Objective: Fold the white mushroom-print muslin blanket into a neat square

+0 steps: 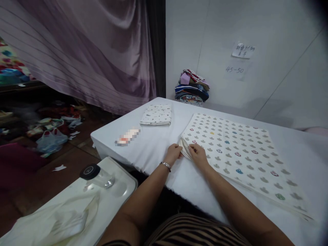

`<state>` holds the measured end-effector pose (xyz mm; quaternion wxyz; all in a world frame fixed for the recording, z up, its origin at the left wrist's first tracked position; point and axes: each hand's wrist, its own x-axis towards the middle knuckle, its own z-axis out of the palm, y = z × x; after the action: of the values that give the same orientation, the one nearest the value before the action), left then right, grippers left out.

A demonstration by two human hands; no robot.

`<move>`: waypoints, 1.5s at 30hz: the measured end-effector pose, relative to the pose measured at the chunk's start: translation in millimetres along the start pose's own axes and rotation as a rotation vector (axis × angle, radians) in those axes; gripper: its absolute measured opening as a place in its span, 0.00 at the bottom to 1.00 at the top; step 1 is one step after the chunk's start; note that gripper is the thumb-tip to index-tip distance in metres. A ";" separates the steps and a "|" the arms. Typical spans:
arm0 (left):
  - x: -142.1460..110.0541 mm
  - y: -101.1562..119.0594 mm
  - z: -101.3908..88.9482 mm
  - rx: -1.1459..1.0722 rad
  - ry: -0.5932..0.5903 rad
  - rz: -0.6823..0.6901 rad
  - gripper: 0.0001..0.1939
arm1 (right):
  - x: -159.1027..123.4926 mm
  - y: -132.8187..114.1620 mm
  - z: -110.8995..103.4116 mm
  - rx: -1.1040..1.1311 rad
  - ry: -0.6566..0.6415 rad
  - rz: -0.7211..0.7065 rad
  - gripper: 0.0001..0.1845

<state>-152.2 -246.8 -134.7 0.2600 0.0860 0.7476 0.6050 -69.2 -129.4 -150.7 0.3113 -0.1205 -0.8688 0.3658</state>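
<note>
A white cloth [230, 147] printed with grey and a few coloured cartoon heads lies flat in layers on the right of the table. At its near left corner, my left hand [174, 152] is closed on the edge of the cloth, fingers pinched together. My right hand [198, 154] pinches the same cloth a little to the right, where the layers part slightly. Farther back on the left rests a folded white cloth [156, 114] with small dark prints, apart from both hands.
The table [151, 150] has a white cover. A blurred-out item [127, 136] lies on its left. At lower left, a white side table [115, 171] holds a clear jar with a black lid [90, 171] and a pale bag [61, 218]. Folded fabrics [192, 88] are stacked by the wall.
</note>
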 end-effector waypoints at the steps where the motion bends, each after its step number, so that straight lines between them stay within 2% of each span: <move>1: -0.2 0.0 -0.3 -0.003 0.001 0.001 0.02 | -1.1 -1.2 -0.1 -0.041 0.011 -0.015 0.13; 3: -0.7 -0.1 -0.6 -0.007 0.001 0.008 0.02 | -3.1 -5.5 -0.2 -0.168 -0.038 -0.063 0.12; 5: -1.5 0.0 -0.7 -0.008 0.004 0.017 0.02 | -4.1 -10.2 0.3 -0.298 -0.147 -0.087 0.12; 8: -3.3 0.5 -0.4 -0.007 0.017 0.028 0.02 | -2.5 -14.4 1.6 -0.324 -0.264 -0.069 0.11; 13: -7.0 1.8 0.5 -0.015 0.025 0.047 0.04 | 0.7 -12.3 2.8 -0.145 -0.264 -0.041 0.10; 17: -7.6 2.3 1.8 0.020 0.026 0.068 0.10 | -1.1 -11.5 4.5 -0.120 -0.268 -0.028 0.10; 20: -4.2 2.3 1.8 0.086 0.040 0.045 0.07 | -1.8 -14.7 2.2 -0.109 -0.290 -0.063 0.09; 24: 2.7 2.2 -2.7 0.254 0.040 0.038 0.04 | -2.7 -17.3 -17.2 -0.174 -0.320 -0.094 0.13; 26: 5.0 1.4 -6.0 0.394 0.060 0.085 0.04 | -6.6 -13.1 -32.7 -0.272 -0.324 -0.064 0.14; 29: 5.8 -1.0 -9.9 0.568 0.101 0.182 0.04 | -18.2 -0.4 -56.5 -0.355 -0.412 -0.041 0.13; 33: 3.9 -2.4 -10.8 0.651 0.116 0.215 0.04 | -32.5 11.5 -80.4 -0.329 -0.495 -0.069 0.14; 36: 1.5 0.2 -9.4 0.674 0.118 0.210 0.04 | -28.6 7.5 -86.8 -0.230 -0.497 -0.027 0.14; 38: -0.7 2.7 -7.7 0.703 0.126 0.207 0.03 | -16.4 2.5 -82.3 -0.149 -0.460 -0.001 0.13; 41: -4.2 4.3 -3.9 0.769 0.149 0.213 0.03 | 11.8 -1.0 -61.8 -0.038 -0.384 0.072 0.10; 45: -7.0 -0.6 2.5 0.852 0.170 0.254 0.03 | 52.6 2.4 -22.6 0.126 -0.343 0.361 0.06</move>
<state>-145.0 -247.9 -133.6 0.0629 0.2263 0.9322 0.2754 -95.9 -92.1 -116.4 0.0959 -0.1899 -0.8488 0.4840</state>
